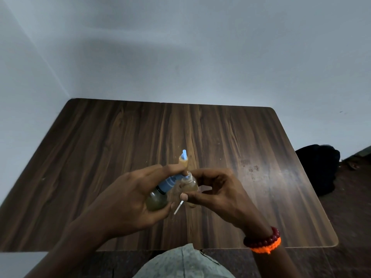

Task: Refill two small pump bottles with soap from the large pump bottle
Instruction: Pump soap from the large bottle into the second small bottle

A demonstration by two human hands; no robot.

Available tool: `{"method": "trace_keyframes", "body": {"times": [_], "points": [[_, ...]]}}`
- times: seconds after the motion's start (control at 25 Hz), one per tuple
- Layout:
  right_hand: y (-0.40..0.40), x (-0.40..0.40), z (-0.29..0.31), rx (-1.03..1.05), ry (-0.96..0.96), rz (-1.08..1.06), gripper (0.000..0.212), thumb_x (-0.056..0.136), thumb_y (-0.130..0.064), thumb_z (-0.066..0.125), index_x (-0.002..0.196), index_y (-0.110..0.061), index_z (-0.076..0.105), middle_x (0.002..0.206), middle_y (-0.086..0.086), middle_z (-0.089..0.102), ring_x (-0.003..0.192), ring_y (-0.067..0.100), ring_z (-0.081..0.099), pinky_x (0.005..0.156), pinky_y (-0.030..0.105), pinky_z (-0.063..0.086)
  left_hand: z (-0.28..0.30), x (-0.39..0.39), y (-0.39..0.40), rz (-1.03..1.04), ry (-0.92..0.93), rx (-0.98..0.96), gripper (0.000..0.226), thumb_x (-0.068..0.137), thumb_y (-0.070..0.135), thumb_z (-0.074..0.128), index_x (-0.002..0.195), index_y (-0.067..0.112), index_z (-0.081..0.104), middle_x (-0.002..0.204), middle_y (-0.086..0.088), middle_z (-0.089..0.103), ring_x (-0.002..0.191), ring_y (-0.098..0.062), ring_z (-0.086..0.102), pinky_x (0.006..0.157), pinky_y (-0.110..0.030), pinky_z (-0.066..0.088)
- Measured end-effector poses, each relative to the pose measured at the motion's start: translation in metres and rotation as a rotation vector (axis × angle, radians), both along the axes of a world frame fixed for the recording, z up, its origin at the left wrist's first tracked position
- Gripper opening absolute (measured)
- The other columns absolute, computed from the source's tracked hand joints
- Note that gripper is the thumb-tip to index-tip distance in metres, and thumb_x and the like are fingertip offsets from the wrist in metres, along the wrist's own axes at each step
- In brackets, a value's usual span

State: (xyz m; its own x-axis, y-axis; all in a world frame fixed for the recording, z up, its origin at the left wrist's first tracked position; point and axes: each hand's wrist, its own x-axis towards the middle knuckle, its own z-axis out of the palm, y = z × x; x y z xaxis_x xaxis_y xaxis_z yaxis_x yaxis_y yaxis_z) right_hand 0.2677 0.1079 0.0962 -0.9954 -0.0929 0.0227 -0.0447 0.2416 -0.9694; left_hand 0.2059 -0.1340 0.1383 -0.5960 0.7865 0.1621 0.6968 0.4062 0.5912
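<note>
Left hand (128,195): closed around the large pump bottle (157,199), which is held tilted above the worktop (241,147), base toward the person, blue collar and pump head pointing away and to the right; a fingertip is laid at the pump head.
Right hand (216,189): closed on a small pump bottle (190,186); the thumb is pressed on the near side, the fingers are curled round the far side.
Small pump bottle: held upright just right of the large bottle, mouth open, pump removed; amber soap is seen in the lower part only.
Nozzle relation: the amber-filled spout (183,164) of the large bottle is held directly over the small bottle's mouth, apparently touching it.
Loose tube (178,207): a thin white tube is seen below the two hands; whether it is held or lies on the worktop cannot be told.
Second small bottle: cannot be made out clearly; a clear shape below the right thumb may be it.
Step in hand: soap is judged to be pumped into one small bottle.
Progress: this bottle is judged part filled.
Next move: repeated presses on the pump head are called for, with the spout kept centred on the narrow mouth and the small bottle kept upright.
Risk: soap may be spilled onto the fingers if alignment is lost.
</note>
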Motion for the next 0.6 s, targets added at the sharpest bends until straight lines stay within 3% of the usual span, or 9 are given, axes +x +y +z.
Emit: {"method": "trace_keyframes", "body": {"times": [0.24,0.48,0.6], "points": [[0.0014,0.0011,0.0015,-0.045,0.002,-0.022,0.033,0.085,-0.021,0.084,0.116,-0.013,0.076,0.110,0.005,0.080,0.102,0.025,0.078,0.082,0.055,0.065,-0.0002,0.0011,-0.0027,-0.010,-0.063,-0.005,0.081,0.085,0.058,0.066,0.154,0.057,0.024,0.127,0.014,0.068,0.096,-0.004,0.072,0.079,-0.026,0.064],[-0.0042,0.0050,0.0020,-0.039,-0.009,-0.015,0.035,0.082,-0.026,0.085,0.114,-0.014,0.077,0.108,0.005,0.080,0.099,0.024,0.078,0.081,0.054,0.065,0.0015,0.0009,-0.0019,-0.016,-0.005,-0.013,0.065,0.087,0.061,0.063,0.144,0.056,0.034,0.115,0.015,0.070,0.091,-0.004,0.072,0.076,-0.027,0.063],[-0.0055,0.0070,0.0021,-0.086,-0.013,-0.022,0.035,0.084,-0.022,0.084,0.117,-0.013,0.077,0.110,0.007,0.081,0.102,0.027,0.078,0.082,0.058,0.064,0.0026,0.0016,-0.0042,-0.022,-0.015,-0.010,0.074,0.084,0.057,0.066,0.148,0.058,0.029,0.120,0.023,0.067,0.091,0.003,0.070,0.075,-0.019,0.061]]}}
